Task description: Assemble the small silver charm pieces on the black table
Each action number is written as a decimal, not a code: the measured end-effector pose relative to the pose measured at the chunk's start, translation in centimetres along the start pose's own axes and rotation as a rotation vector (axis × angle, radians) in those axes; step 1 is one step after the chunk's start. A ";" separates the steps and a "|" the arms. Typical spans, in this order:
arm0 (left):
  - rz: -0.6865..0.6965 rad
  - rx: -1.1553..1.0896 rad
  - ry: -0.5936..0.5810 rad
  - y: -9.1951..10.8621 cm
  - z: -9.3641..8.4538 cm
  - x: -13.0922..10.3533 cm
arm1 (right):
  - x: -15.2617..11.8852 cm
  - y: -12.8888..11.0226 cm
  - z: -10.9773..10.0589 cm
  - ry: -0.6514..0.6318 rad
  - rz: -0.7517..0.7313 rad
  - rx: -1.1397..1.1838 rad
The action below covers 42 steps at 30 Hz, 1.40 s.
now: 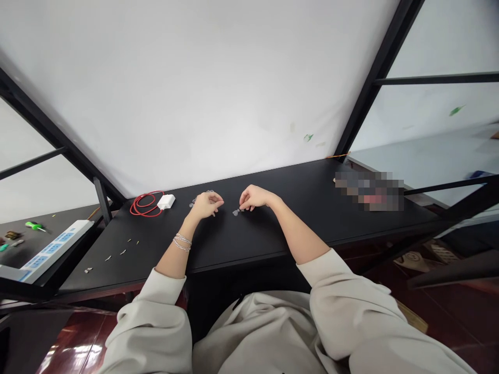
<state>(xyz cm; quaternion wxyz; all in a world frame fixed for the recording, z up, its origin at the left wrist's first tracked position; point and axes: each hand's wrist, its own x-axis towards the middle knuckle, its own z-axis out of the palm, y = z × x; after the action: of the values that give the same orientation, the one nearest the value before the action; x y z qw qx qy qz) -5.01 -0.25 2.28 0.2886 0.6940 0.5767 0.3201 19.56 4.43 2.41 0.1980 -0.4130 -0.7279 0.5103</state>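
Note:
Over the black table [249, 239], my right hand [255, 197] pinches a small clear, shiny piece [236, 212], which hangs from the fingertips close to the tabletop. Its exact kind is too small to tell. My left hand [206, 204] is a short way to the left, fingers curled together and pointing toward my right hand. Whatever may be between those fingertips is too small to make out. Several similar clear pieces [192, 203] lie beside and behind my left hand, partly hidden by it.
A white charger plug [167, 201] with a coiled red cable [145, 204] lies at the back left. Several tiny pale bits [123, 252] are scattered at the front left. A white power strip [58, 249] and green screwdriver [35, 226] sit further left. A blurred-out object [370, 191] is at right.

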 end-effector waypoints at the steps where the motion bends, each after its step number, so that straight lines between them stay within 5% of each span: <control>1: 0.001 -0.041 -0.021 0.1 0.7 0.0 | 0.1 -0.1 0.2 0.059 -0.014 0.046; 5: 0.002 -0.099 -0.056 0.3 2.7 0.4 | 0.7 -0.3 1.5 0.220 -0.108 0.237; 10: -0.001 -0.126 -0.057 0.2 2.9 0.5 | 1.2 -0.4 2.8 0.285 -0.106 0.288; 23: 0.081 -0.210 0.051 -1.1 3.1 1.3 | 1.1 -0.5 2.9 0.244 -0.113 0.441; 42: 0.131 -0.265 0.056 -0.5 2.9 1.0 | 1.1 -0.7 3.1 0.278 -0.125 0.524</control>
<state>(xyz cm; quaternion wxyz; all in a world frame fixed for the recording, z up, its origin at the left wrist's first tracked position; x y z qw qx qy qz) -2.93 0.73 0.15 0.3400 0.6770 0.4906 0.4307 16.46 3.47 1.68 0.4266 -0.3681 -0.5614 0.6061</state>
